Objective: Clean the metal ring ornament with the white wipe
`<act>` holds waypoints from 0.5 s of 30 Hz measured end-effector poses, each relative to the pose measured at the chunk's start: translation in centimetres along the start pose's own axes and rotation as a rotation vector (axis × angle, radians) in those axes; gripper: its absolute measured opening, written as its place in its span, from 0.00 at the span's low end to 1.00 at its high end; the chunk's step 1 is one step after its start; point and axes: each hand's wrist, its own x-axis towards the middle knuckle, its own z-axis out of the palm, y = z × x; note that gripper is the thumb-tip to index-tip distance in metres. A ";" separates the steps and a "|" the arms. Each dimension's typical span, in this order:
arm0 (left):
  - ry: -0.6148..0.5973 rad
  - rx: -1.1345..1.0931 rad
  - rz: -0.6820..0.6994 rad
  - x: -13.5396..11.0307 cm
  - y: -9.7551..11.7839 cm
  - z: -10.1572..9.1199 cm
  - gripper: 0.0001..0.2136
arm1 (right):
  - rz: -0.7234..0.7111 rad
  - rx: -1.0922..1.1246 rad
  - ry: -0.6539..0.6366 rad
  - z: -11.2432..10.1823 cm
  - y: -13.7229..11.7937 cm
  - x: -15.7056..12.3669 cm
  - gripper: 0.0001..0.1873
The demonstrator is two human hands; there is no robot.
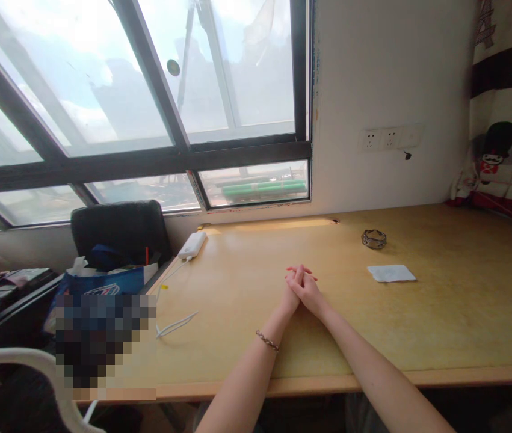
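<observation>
My left hand (290, 294) and my right hand (308, 290) are clasped over the middle of the yellow-brown table (246, 264), their fingers interlaced. No object shows between them. A braided bracelet (267, 341) circles my left wrist. To the right of the hands lies a flat white piece, perhaps a folded tissue or paper (391, 273). Behind it sits a dark, see-through ring-shaped item (373, 239), possibly a glass ashtray. Neither hand touches these two things.
A white power bank (192, 245) with a white cable (177, 325) lies along the table's left edge. Beyond that edge are a black chair (120, 222) and a blue bag (102, 282). A wall socket (391, 138) and a curtain (508, 120) are at the back right.
</observation>
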 end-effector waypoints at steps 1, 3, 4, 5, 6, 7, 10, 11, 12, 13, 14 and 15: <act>-0.001 0.001 0.000 0.0 0.0 0.0 0.20 | 0.003 0.001 0.002 0.0 0.0 0.0 0.17; -0.003 0.006 -0.003 -0.1 0.1 -0.1 0.20 | 0.006 0.006 0.004 0.0 0.0 0.0 0.17; -0.003 0.009 -0.004 -0.1 0.1 -0.1 0.20 | 0.006 0.008 0.004 0.0 0.0 0.0 0.17; 0.000 0.013 -0.004 -0.1 0.2 -0.1 0.20 | 0.005 0.010 0.003 0.1 -0.1 0.0 0.17; 0.000 0.017 -0.004 -0.1 0.2 -0.1 0.20 | 0.003 0.011 0.004 0.1 -0.1 0.0 0.17; 0.001 0.021 -0.003 -0.1 0.3 -0.1 0.20 | 0.001 0.010 0.004 0.1 -0.1 0.0 0.17; 0.001 0.028 -0.006 -0.1 0.2 -0.1 0.21 | 0.002 0.006 0.008 0.1 -0.1 0.0 0.17; -0.002 0.029 -0.005 -0.1 0.2 0.0 0.21 | 0.004 0.005 0.008 0.1 -0.1 0.0 0.17; -0.005 0.028 -0.003 -0.1 0.2 0.0 0.21 | 0.007 0.006 0.009 0.1 -0.1 0.0 0.17; -0.005 0.026 0.001 0.0 0.2 0.0 0.21 | 0.010 0.006 0.009 0.1 -0.1 0.0 0.17; -0.005 0.025 0.004 0.0 0.2 0.0 0.21 | 0.013 0.006 0.010 0.1 -0.1 0.0 0.17; -0.002 0.024 0.006 0.0 0.1 0.0 0.21 | 0.015 0.006 0.012 0.1 -0.1 0.0 0.17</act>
